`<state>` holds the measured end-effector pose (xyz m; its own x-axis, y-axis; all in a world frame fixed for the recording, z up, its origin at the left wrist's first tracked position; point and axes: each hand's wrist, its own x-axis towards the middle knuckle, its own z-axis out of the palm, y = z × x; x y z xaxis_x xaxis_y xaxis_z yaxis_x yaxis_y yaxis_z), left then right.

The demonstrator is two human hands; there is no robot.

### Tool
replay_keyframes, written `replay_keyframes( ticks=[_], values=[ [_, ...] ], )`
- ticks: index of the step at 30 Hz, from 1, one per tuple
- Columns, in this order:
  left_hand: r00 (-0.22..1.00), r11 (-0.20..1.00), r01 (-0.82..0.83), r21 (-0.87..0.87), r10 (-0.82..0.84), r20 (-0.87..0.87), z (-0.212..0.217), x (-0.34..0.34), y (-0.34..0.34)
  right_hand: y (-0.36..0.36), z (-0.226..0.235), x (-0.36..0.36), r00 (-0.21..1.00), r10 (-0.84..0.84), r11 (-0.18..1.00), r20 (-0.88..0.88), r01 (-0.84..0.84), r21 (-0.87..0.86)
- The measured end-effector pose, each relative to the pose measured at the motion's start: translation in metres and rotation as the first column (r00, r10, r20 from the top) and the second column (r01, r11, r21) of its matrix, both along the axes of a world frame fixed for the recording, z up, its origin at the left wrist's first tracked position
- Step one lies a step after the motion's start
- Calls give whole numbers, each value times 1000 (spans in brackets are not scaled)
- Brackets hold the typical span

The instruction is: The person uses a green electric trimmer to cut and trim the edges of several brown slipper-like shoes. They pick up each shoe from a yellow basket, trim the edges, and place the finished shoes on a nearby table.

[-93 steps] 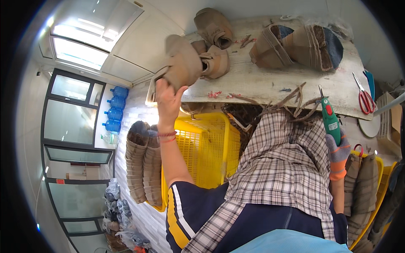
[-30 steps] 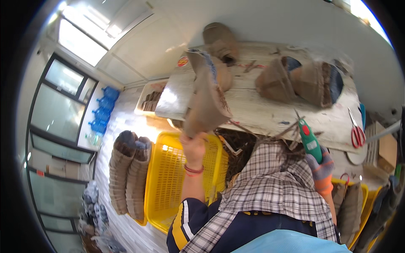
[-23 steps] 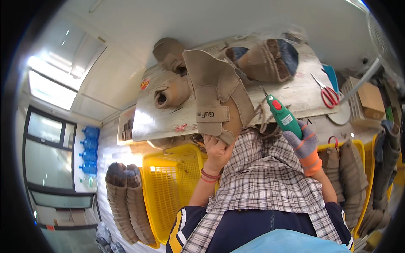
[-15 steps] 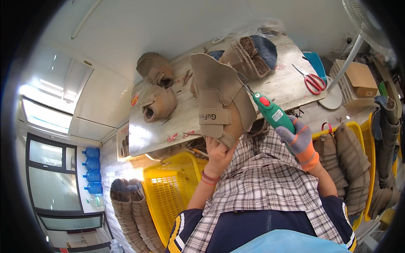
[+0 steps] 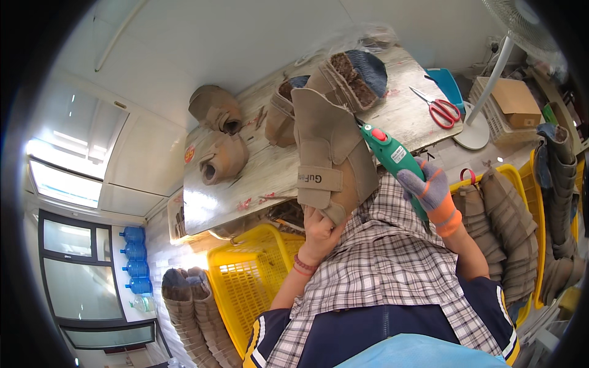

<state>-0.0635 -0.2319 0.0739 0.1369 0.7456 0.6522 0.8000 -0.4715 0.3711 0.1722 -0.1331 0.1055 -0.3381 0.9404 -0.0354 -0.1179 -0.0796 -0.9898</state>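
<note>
A brown strapped knee pad (image 5: 322, 132) stands tilted up in front of me, over the near edge of the table. My bare left hand (image 5: 320, 236) grips its lower end, with the thumb out of clear sight. In my right hand (image 5: 435, 193), in a grey and orange glove, is a green handheld electric tool (image 5: 392, 150) with a red button. Its narrow tip is at the pad's upper right edge; I cannot tell whether they touch. Behind the held pad lie a fleece-lined knee pad (image 5: 353, 80) and another pad (image 5: 281, 119), partly hidden.
Two rolled pads (image 5: 224, 158) lie on the table's left side. Red-handled scissors (image 5: 438, 109) rest at its right. Yellow baskets stand below, one at left (image 5: 242, 282) and others at right holding stacked pads (image 5: 509, 221). A white fan (image 5: 491, 80) stands beyond the right end.
The held knee pad has shifted slightly right against the table, showing more of the pad behind it. The tool has moved along with it, its tip staying by the pad's upper right edge.
</note>
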Motion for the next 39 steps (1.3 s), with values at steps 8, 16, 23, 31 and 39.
replay_keyframes(
  ticks=[8, 16, 23, 31, 39],
  values=[
    [322, 872, 422, -246, 110, 940, -14, -46, -34, 7, -4, 2, 989, -141, 988, 40, 139, 60],
    [-376, 855, 408, 319, -161, 912, -27, -124, -53, -12, -45, 12, 969, -114, 987, 218, 85, 137],
    [-243, 945, 221, 243, -188, 952, 3, -149, -101, -17, -57, 16, 976, -42, 998, 212, 32, 49],
    [574, 922, -359, 146, 94, 813, 82, -172, -143, -23, -69, 18, 968, -85, 996, 236, 81, 27],
    [664, 724, -591, 356, 687, -296, 46, -225, -57, -24, -66, 7, 970, -35, 998, 242, 22, 56]
  ],
)
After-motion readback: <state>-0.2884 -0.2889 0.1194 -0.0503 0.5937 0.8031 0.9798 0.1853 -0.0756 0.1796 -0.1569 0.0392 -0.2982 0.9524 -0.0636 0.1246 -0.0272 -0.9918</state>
